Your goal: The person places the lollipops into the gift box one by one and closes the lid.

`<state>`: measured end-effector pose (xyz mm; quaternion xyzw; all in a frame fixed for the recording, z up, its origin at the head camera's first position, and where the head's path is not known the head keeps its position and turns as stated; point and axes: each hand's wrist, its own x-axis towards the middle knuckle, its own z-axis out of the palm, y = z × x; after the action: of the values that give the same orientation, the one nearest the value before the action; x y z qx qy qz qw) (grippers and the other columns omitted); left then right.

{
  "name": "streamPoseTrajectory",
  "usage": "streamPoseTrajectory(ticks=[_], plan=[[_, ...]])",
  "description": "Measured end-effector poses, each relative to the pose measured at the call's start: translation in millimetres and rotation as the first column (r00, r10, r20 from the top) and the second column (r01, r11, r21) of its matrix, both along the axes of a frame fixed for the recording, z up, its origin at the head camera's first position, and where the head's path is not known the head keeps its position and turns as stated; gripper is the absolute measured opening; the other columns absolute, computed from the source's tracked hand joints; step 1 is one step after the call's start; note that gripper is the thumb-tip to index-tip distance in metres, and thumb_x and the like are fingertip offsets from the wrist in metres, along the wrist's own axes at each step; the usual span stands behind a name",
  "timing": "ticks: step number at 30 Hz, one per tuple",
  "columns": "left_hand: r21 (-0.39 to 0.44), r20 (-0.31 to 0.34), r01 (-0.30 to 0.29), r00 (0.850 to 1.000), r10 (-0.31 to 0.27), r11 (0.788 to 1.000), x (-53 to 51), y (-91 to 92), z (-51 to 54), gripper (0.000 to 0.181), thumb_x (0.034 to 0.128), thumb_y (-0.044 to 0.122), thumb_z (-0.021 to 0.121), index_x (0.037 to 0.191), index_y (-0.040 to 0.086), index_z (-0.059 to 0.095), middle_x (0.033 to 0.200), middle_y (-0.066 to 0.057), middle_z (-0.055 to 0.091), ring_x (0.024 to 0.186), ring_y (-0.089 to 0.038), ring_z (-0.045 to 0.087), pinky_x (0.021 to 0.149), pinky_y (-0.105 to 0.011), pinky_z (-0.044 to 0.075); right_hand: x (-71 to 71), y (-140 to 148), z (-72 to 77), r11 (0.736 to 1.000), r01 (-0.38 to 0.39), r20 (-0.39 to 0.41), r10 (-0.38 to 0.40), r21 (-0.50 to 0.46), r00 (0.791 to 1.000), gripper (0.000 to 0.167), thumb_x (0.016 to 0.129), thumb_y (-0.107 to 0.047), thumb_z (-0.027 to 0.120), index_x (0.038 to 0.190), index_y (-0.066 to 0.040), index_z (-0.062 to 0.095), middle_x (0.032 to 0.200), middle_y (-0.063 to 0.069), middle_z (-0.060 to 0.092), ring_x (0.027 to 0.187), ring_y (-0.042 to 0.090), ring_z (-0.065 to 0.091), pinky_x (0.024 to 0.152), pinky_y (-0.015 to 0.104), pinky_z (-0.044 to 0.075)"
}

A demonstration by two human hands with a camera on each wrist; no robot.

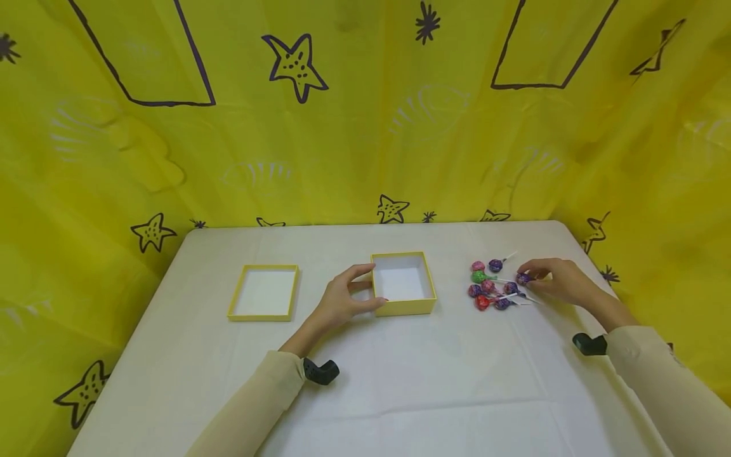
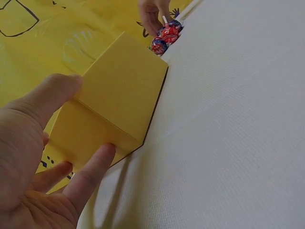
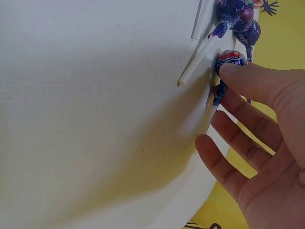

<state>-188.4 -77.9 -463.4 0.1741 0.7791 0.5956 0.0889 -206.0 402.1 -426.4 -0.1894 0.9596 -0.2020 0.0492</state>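
Note:
Beside a lidless yellow box (image 1: 407,308) with a white inside, my left hand (image 1: 341,298) holds its left side. The thumb (image 2: 64,88) lies at a corner edge, while other fingertips touch the side wall. My right hand (image 1: 562,282) pinches a purple-wrapped lollipop (image 3: 231,58) by its round head, between thumb and fingers. Its white stick points down past the fingertips in the right wrist view. Left of that hand lies a loose group of lollipops, among them a green one (image 1: 478,277), a red one (image 1: 482,302) and several purple ones.
A shallow yellow-rimmed lid (image 1: 262,318) lies left of the box, white inside up. Everything rests on a table with a white cloth (image 1: 411,381). A yellow patterned curtain (image 1: 354,146) hangs behind it and along both sides.

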Motion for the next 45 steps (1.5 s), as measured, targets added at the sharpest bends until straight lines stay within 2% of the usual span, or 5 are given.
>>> streamPoseTrajectory(ticks=[5,13,21,38,45], plan=[[-0.003,0.002,0.001,1.000,-0.001,1.000,0.8,-0.3,-1.8,0.079,0.0825,0.016,0.088,0.151,0.009,0.049,0.156,-0.007,0.047,0.128,-0.028,0.061,0.105,-0.044,0.052,-0.7,-3,0.1,1.000,0.000,0.029,-0.001,0.013,1.000,0.030,0.090,-0.002,0.075,0.120,-0.001,0.071,0.106,0.013,0.073,0.095,0.030,0.065,0.086,0.051,0.055],[0.015,-0.007,0.005,1.000,-0.005,1.000,0.3,-0.1,-2.4,0.077,0.0830,0.015,0.088,0.150,0.007,0.050,0.155,-0.009,0.049,0.128,-0.029,0.062,0.106,-0.046,0.050,-3.2,-5,11.9,1.000,-0.020,0.053,0.020,0.008,0.998,0.029,0.089,-0.005,0.079,0.117,0.000,0.072,0.108,0.013,0.073,0.090,0.024,0.065,0.075,0.027,0.055],[0.007,-0.004,0.005,1.000,-0.005,1.000,-1.7,0.3,-1.0,0.078,0.0827,0.014,0.088,0.150,0.008,0.050,0.155,-0.007,0.049,0.128,-0.027,0.062,0.108,-0.044,0.049,-4.3,-7,30.2,0.999,-0.035,-0.013,0.035,-0.004,0.999,0.031,0.089,-0.003,0.079,0.118,-0.001,0.071,0.106,0.010,0.074,0.091,0.025,0.068,0.079,0.038,0.060],[0.032,0.005,0.012,1.000,-0.013,0.999,-1.4,-0.2,-0.4,0.079,0.0821,0.011,0.088,0.150,0.005,0.049,0.157,-0.011,0.046,0.129,-0.032,0.060,0.107,-0.048,0.049,-11.2,-33,72.9,0.991,-0.112,0.027,0.114,-0.070,0.993,0.023,0.089,0.001,0.078,0.111,-0.003,0.073,0.104,0.006,0.074,0.089,0.025,0.070,0.077,0.020,0.058],[0.011,0.013,0.009,1.000,-0.009,1.000,-1.7,-0.4,-0.3,0.079,0.0819,0.014,0.089,0.150,0.007,0.049,0.156,-0.006,0.047,0.128,-0.027,0.062,0.107,-0.043,0.050,-19.4,-42,86.2,0.983,-0.163,0.048,0.167,-0.081,0.985,0.019,0.091,-0.004,0.078,0.109,-0.009,0.074,0.104,0.000,0.072,0.090,0.018,0.070,0.081,0.022,0.058]])
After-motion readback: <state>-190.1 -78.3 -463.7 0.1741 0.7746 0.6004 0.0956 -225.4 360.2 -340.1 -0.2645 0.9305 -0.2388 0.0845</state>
